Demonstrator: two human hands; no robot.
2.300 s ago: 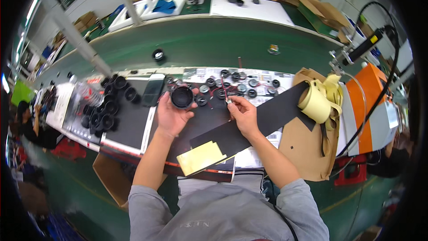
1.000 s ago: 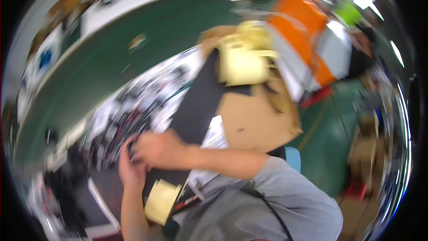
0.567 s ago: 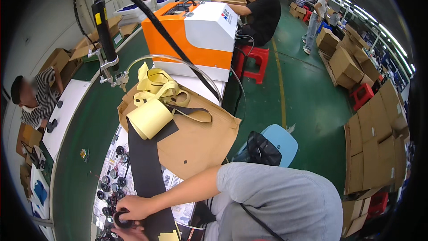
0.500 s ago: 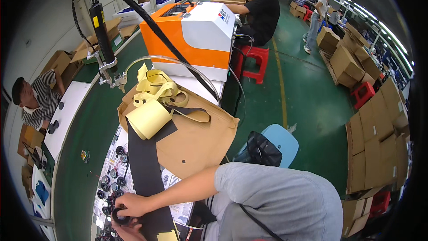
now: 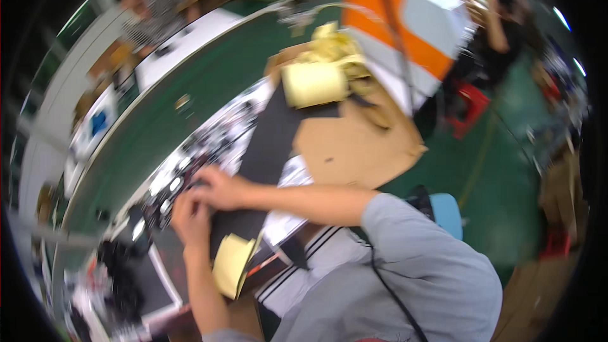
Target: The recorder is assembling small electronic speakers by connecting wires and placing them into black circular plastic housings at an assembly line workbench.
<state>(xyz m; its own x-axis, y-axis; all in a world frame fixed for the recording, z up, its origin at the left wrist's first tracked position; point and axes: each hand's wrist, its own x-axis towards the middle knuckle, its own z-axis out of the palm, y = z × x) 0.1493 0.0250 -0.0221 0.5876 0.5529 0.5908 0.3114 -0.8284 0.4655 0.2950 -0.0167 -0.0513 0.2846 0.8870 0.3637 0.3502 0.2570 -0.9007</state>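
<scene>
My right hand (image 5: 218,188) reaches in from the right, its fingers bent together around a small dark piece, blurred, that matches the black round part held half a second ago. Against its fingertips rests my left hand (image 5: 191,216), raised from below with curled fingers; what it grips is hidden. Both are over the bench edge beside several black round parts with wires (image 5: 212,139), smeared by motion. A black sheet strip (image 5: 269,136) runs past my right hand toward a yellow paper roll (image 5: 315,84). Near my left forearm lies a yellow paper pad (image 5: 232,263).
A flattened cardboard sheet (image 5: 361,152) lies under the roll. Beyond it stands an orange and white machine (image 5: 405,22). A green belt (image 5: 215,98) curves past the parts; a person in stripes (image 5: 155,22) sits across it. A blue stool (image 5: 447,214) is at the right.
The view has swung, so the bench and machine appear farther right and higher. My left hand has come up beside the right one, more of its forearm showing.
</scene>
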